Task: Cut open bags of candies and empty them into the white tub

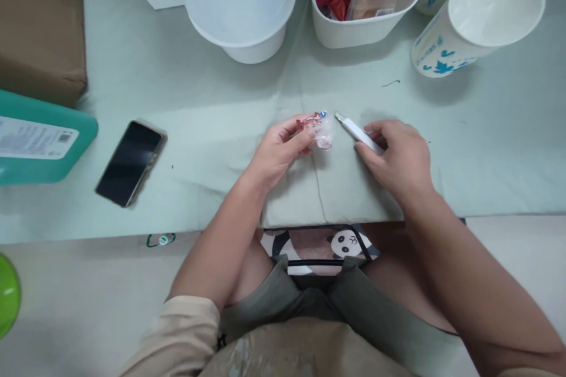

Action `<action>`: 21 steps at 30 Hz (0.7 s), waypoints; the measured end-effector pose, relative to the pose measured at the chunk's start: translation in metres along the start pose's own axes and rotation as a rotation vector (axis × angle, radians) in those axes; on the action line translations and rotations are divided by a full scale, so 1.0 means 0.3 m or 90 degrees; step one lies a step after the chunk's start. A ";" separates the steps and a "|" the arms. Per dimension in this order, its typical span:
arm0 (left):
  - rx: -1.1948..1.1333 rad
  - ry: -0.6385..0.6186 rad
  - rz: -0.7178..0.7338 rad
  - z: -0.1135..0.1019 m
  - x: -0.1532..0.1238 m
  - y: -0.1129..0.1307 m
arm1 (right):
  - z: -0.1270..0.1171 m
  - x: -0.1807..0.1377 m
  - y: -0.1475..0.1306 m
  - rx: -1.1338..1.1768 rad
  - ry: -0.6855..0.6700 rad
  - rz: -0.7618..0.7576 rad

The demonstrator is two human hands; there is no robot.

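In my left hand [283,144] is a small crinkled snack packet [322,129], part red print and part clear plastic, pinched between thumb and fingers. My right hand [398,153] is closed around a white utility knife [356,129]. Its metal tip points up and left toward the packet, with a small gap between them. Both hands are just above the pale green tablecloth [212,153], near the table's front edge. What lies inside the packet I cannot make out.
A round white tub [254,50], a white bin [349,35] of red-wrapped snacks and paper cups [446,50] stand along the back. At left are a phone [130,162], a teal container [75,135] and a brown box [39,29]. A panda-print bag [309,242] sits below the table edge.
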State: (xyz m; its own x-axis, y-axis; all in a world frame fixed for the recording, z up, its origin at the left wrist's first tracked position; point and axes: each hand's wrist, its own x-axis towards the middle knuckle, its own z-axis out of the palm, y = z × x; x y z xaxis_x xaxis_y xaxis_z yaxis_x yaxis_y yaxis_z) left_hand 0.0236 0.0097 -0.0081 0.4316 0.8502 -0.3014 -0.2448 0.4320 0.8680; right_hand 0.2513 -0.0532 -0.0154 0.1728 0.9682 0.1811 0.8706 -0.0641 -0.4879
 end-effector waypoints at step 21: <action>0.238 -0.156 -0.050 0.058 -0.019 0.036 | -0.036 -0.048 -0.123 0.386 -0.010 -0.023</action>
State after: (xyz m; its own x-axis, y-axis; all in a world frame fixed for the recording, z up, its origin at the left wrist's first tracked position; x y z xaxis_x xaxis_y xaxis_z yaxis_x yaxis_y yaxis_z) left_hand 0.0336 0.0043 0.0098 0.6400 0.7038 -0.3082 0.1078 0.3149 0.9430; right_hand 0.2216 -0.0675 0.0093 0.1371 0.9707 0.1972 0.4574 0.1145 -0.8819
